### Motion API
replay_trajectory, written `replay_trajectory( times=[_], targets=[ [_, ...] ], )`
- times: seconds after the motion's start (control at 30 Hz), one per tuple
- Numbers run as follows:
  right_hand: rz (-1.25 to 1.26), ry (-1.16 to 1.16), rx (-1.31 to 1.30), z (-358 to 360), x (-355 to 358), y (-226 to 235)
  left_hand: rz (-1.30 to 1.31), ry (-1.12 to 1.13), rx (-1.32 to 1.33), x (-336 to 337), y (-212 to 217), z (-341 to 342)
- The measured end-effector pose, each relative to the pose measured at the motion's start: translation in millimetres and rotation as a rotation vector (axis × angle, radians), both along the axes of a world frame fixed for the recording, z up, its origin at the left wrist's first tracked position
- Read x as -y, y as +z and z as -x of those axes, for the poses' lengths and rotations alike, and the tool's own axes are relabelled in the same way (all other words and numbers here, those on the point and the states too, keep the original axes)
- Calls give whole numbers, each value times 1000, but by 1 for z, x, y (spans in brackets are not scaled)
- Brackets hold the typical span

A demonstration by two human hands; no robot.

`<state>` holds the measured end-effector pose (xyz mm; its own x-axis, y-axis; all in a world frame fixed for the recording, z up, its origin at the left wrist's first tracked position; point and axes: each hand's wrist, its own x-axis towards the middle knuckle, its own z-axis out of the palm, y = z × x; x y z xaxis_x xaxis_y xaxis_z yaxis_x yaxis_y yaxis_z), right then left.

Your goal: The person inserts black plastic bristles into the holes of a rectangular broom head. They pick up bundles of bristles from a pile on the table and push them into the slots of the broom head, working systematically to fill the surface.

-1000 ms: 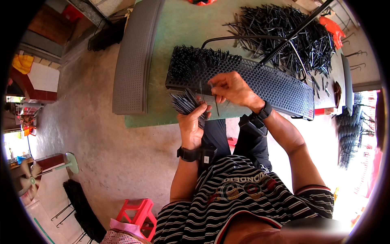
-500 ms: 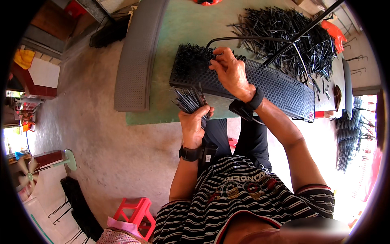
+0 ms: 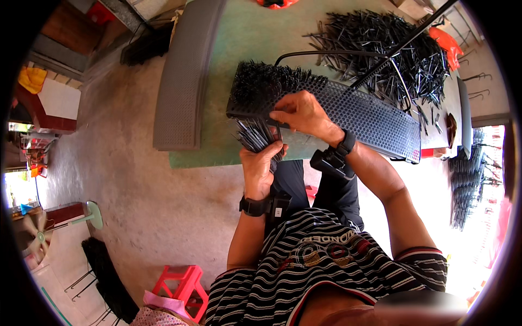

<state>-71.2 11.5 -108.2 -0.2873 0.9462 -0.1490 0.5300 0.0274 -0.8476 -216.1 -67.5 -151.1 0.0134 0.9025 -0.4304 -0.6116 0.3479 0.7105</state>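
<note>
My left hand (image 3: 260,165) is closed round a bundle of thin black strips (image 3: 253,136), which fan out from its top beside the panel's near edge. Just above the bundle, my right hand (image 3: 305,115) has thumb and fingertips pinched together; what they grip is too small to make out. Both hands are at the near side of a long black perforated panel (image 3: 375,114). Its left part is thickly filled with upright black bristle-like strips (image 3: 261,81), while the holes on the right part show bare. A bent black rod frame (image 3: 331,51) rises behind it.
The green-topped table (image 3: 239,32) bears a large heap of loose black strips (image 3: 380,54) at back right. Stacked grey perforated sheets (image 3: 182,103) overhang its left edge. An orange-red bag (image 3: 447,46) lies beyond the heap. A pink stool (image 3: 182,285) and a fan (image 3: 41,233) stand lower left.
My right hand has come down from the bristled part of the panel to its near edge, close above the bundle. My left hand has stayed nearly still with the strips.
</note>
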Motion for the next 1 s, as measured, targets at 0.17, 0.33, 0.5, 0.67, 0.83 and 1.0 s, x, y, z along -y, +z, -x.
replay_trajectory(
  times=[0.17, 0.33, 0.5, 0.67, 0.83, 1.0],
  targets=[
    [-131, -280, -325, 1, -1, 6, 45, 48, 12, -1, 7, -8],
    [-519, -320, -276, 11, -6, 5, 53, 26, 9, 0, 1, -4],
    [-598, -227, -148, 12, -13, -11, 56, 38, -12, 1, 0, -2],
    [-813, -11, 191, 7, -17, -12, 56, 45, 4, 1, -1, -3],
    [-679, 45, 359, 7, -13, 0, 29, 7, -5, 2, -2, -1],
    [-221, 47, 58, 1, -3, -2, 19, -57, 40, 0, 7, -5]
  ],
)
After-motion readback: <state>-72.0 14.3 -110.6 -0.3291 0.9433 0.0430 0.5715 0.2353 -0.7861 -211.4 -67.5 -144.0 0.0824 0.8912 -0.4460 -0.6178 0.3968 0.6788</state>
